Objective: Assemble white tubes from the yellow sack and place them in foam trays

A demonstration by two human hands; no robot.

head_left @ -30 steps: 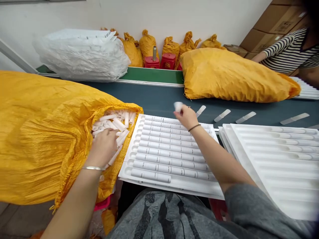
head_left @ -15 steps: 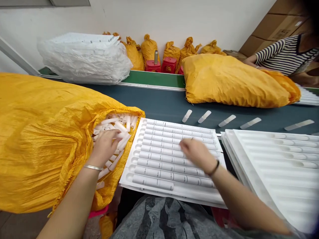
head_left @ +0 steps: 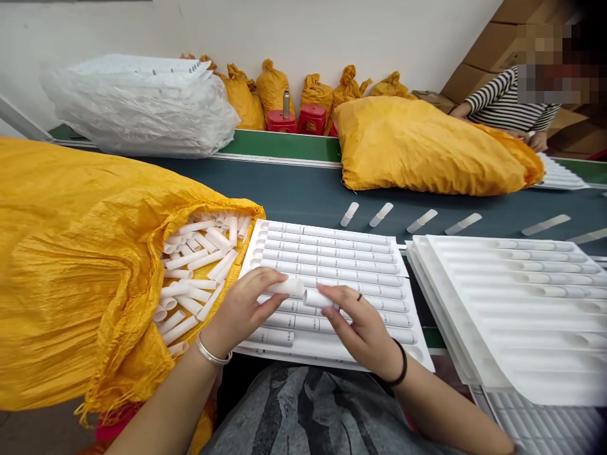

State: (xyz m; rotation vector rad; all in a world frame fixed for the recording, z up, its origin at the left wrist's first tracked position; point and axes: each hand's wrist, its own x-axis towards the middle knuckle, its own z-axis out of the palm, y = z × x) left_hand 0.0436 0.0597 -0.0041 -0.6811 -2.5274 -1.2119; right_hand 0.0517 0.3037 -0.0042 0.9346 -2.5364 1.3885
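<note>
My left hand (head_left: 246,306) pinches a plain white plastic tube (head_left: 290,287) between thumb and fingers. In my right hand (head_left: 363,325) is a white paper-like tube (head_left: 313,298), its open end facing the plastic tube. The two ends are very close; whether they touch I cannot tell. Both hands are over a white ribbed tray (head_left: 332,344) holding rows of white tubes (head_left: 332,259) with small printed marks. Left of the tray, a yellow woven sack (head_left: 95,265) gapes open, with many loose white plastic tubes (head_left: 190,259) inside.
On the right stand stacked white trays (head_left: 474,303), the top one partly filled with tubes. Several joined tubes (head_left: 422,220) lie on the dark conveyor belt (head_left: 294,183). Beyond are another yellow sack (head_left: 427,145), a plastic-wrapped bundle (head_left: 142,114) and a co-worker in striped sleeves (head_left: 493,91).
My left hand has come out of the sack with a plastic tube. My right hand has lifted a paper-like tube off the tray, and both hands have come together.
</note>
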